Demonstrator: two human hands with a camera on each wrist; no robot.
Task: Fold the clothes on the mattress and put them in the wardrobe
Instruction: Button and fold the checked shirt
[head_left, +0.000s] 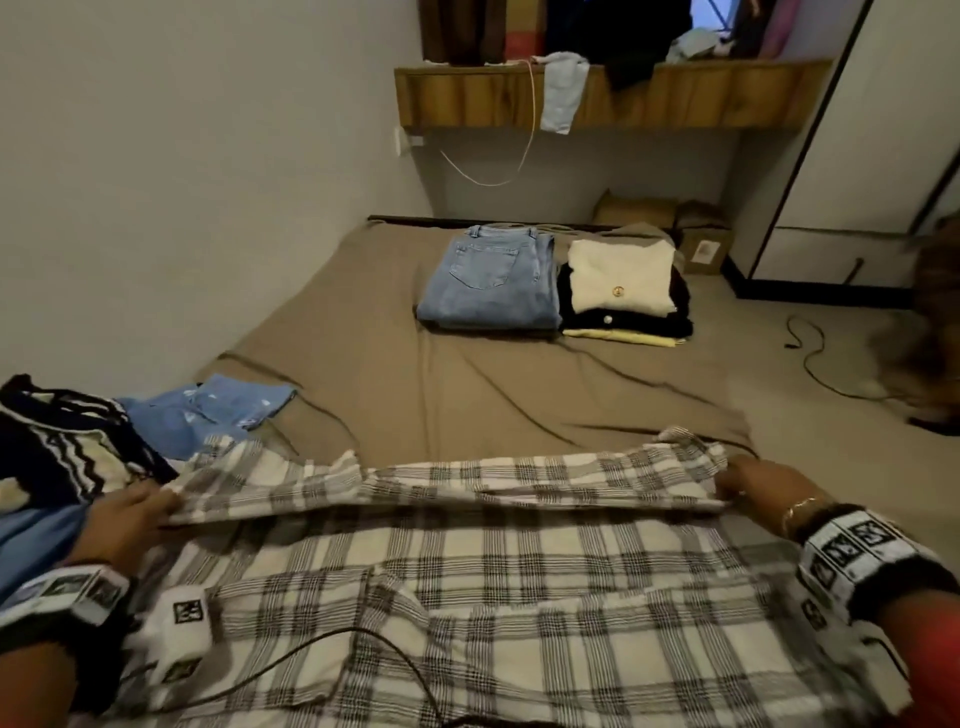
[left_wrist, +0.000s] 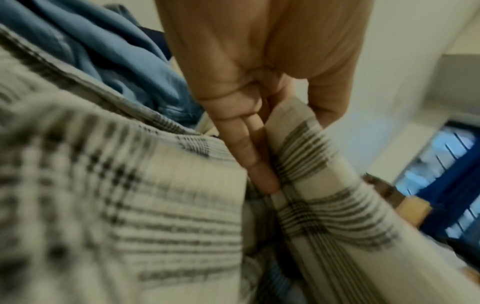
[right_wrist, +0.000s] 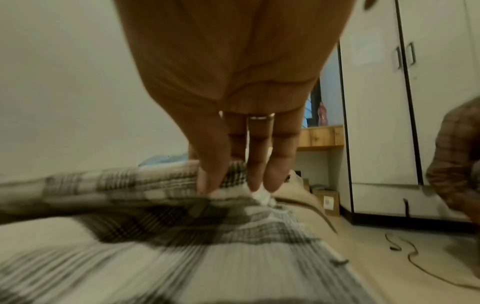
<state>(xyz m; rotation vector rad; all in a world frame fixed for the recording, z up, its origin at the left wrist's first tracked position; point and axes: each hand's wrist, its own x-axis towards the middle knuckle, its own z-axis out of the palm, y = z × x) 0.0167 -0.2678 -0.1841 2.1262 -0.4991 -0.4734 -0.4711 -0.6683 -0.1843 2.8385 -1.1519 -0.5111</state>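
Observation:
A white and grey plaid shirt (head_left: 467, 587) lies spread across the near end of the mattress (head_left: 395, 364). Its far part is lifted into a fold, held at both ends. My left hand (head_left: 132, 514) pinches the fold's left end, thumb on one side and fingers on the other of the plaid cloth (left_wrist: 306, 164). My right hand (head_left: 753, 483) grips the right end, fingers curled over the plaid edge (right_wrist: 155, 181). Folded jeans (head_left: 493, 280) and a folded stack topped by a white garment (head_left: 618, 275) sit at the far end. The white wardrobe (right_wrist: 389, 92) stands to the right, doors closed.
Unfolded clothes lie at my left: a dark striped garment (head_left: 57, 441) and light blue denim (head_left: 218, 410). A wooden shelf (head_left: 613, 93) with draped clothes hangs on the far wall. Cardboard boxes (head_left: 701, 244) and a floor cable (head_left: 821, 358) lie right of the mattress.

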